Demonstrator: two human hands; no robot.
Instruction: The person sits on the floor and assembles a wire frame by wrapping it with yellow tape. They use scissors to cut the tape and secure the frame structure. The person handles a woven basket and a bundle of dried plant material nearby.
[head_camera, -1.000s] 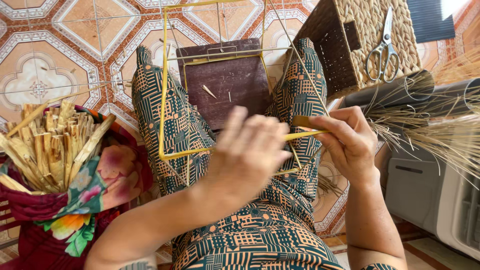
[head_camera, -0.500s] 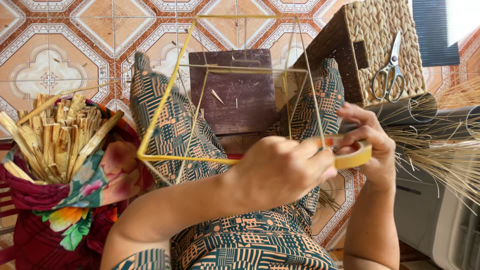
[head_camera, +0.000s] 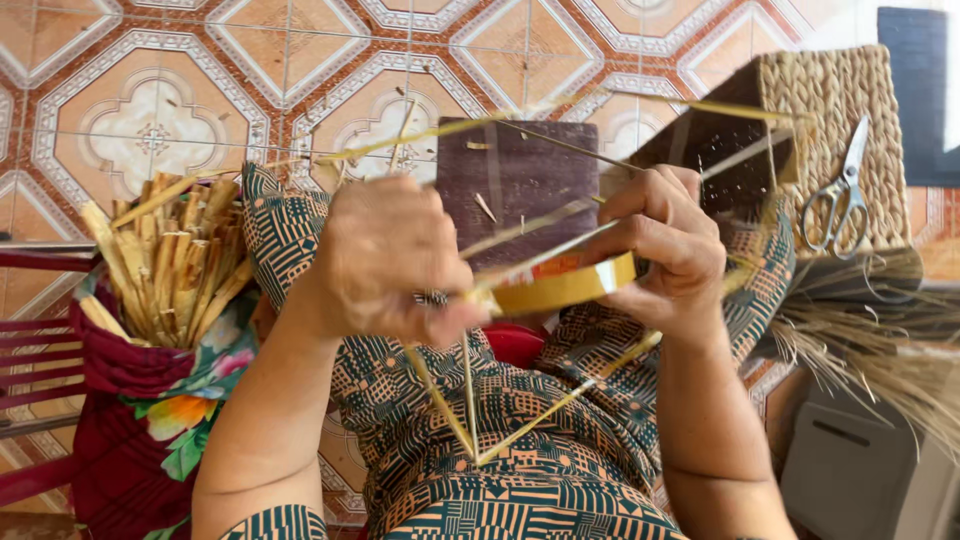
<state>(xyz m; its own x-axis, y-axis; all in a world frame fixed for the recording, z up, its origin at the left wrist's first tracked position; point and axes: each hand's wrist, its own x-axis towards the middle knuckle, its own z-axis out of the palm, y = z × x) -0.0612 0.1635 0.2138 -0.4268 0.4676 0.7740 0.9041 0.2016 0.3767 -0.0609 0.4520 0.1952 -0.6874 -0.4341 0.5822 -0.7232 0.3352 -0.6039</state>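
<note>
Tape roll (head_camera: 560, 285) pinched in right hand (head_camera: 660, 245); left hand (head_camera: 385, 265) closed on its leftward end, axis sideways, stick frame (head_camera: 470, 400) between.

Both bare forearms rise from the lower edge of the view and meet in front of the lap. The left hand (head_camera: 385, 260) is curled into a loose fist, knuckles up, back toward the camera, its fingertips pinched together at its right side. The right hand (head_camera: 665, 245) sits just beside it, wrist bent, fingers curled downward in a closed grip, thumb tucked under
</note>
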